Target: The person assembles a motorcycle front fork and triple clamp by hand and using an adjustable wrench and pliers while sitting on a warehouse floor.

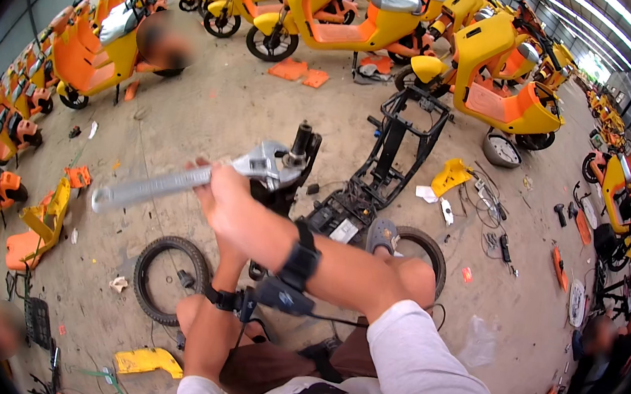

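A big silver adjustable wrench (pixel 157 188) reaches left from a dark upright metal tube (pixel 302 142). Its jaw is at the collar below the tube's top; whether it grips there I cannot tell. My right hand (pixel 225 201) crosses in front of me, closed round the handle near the wrench head. My left hand (pixel 229 256) is just below, mostly hidden behind the right one, its fingers out of sight. Black straps with small devices circle both wrists. Beneath the hands, the black part bearing the tube is largely covered by my arms.
A bare black scooter frame (pixel 386 154) lies ahead to the right. Two tyred wheels, one at left (pixel 166 280) and one at right (pixel 433 257), are beside my legs. Yellow panels (pixel 451 177), cables and tools litter the floor. Yellow-orange scooters (pixel 350 26) stand in rows; people sit at the sides.
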The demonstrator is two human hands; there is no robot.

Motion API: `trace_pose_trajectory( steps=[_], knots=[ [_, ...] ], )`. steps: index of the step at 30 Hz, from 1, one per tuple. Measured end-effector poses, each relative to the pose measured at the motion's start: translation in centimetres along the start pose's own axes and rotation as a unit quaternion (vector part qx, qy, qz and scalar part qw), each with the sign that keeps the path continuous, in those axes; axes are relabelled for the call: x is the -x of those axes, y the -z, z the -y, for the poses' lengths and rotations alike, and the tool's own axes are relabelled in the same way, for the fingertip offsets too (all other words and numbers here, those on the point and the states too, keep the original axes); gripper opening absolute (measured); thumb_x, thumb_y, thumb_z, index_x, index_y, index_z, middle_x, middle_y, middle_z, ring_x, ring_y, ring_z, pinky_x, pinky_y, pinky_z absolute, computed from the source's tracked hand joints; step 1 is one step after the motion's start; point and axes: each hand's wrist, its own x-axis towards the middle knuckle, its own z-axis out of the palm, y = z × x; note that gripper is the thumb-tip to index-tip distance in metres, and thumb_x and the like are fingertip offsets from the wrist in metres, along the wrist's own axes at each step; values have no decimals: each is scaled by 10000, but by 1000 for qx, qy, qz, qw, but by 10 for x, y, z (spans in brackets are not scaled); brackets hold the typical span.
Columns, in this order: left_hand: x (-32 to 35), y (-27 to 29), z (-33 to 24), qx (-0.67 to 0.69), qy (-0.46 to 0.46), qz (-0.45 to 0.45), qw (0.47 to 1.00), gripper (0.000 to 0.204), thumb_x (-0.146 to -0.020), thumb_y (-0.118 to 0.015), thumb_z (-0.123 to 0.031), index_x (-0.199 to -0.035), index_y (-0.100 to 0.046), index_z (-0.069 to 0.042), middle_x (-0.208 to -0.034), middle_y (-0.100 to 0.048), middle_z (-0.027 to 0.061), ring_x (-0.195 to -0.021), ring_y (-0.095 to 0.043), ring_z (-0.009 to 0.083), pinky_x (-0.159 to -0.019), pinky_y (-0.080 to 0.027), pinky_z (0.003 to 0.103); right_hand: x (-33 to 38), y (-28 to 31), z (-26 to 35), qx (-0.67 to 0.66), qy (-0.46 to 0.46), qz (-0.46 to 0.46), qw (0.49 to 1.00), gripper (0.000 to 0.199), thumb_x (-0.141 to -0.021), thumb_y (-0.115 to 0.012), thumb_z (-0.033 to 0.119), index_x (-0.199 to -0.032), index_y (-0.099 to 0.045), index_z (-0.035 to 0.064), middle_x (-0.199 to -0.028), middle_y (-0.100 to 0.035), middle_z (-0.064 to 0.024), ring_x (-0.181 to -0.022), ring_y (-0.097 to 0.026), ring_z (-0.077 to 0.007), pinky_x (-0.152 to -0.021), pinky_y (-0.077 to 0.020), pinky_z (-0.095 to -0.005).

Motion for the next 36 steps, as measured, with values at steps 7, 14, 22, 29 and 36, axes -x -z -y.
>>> trace_pose_trajectory(
  steps=[7, 14, 22, 29, 36],
  knots=[
    [-4, -4, -38, 171, 45, -4, 984, 536, -713, -777, -132, -1172, -564, 43, -1019, -656, 142, -939, -627, 204, -851, -483, 324, 118, 65, 74, 147, -177, 132, 964, 191, -962, -442, 111, -1133, -454, 29, -1088, -551, -142, -1029, -576, -271, -951, -461, -447],
    [-8, 3, -44, 77, 60, -21, 995, 557, -691, -813, -220, -1128, -594, 48, -1002, -671, 177, -934, -652, 235, -838, -491, 323, 144, 118, 131, 239, -150, 55, 958, 277, -947, -503, 291, -1070, -499, 43, -813, -494, -55, -686, -490, -166, -671, -448, -335],
    [-10, -4, -53, 81, 8, -22, 996, 556, -701, -800, -184, -1158, -578, 40, -992, -667, 171, -913, -646, 208, -825, -491, 304, 120, 179, 157, 309, 73, -45, 947, 275, -931, -471, 372, -865, -489, 106, -546, -350, 0, -416, -332, -113, -424, -298, -264],
    [-5, -9, -42, 91, 31, -37, 995, 505, -705, -786, -106, -1141, -575, 37, -935, -659, 135, -720, -650, 146, -528, -540, 260, 118, 185, 139, 337, 98, -35, 936, 262, -958, -387, 333, -898, -429, 82, -483, -337, 20, -333, -332, -96, -316, -311, -238],
    [-10, -8, -43, 101, 40, -28, 994, 515, -686, -794, -80, -1126, -572, 68, -907, -661, 135, -705, -641, 125, -481, -538, 250, 109, 184, 137, 373, 59, -38, 925, 276, -917, -472, 356, -881, -443, 84, -504, -354, -30, -349, -339, -137, -351, -347, -308]
  ],
)
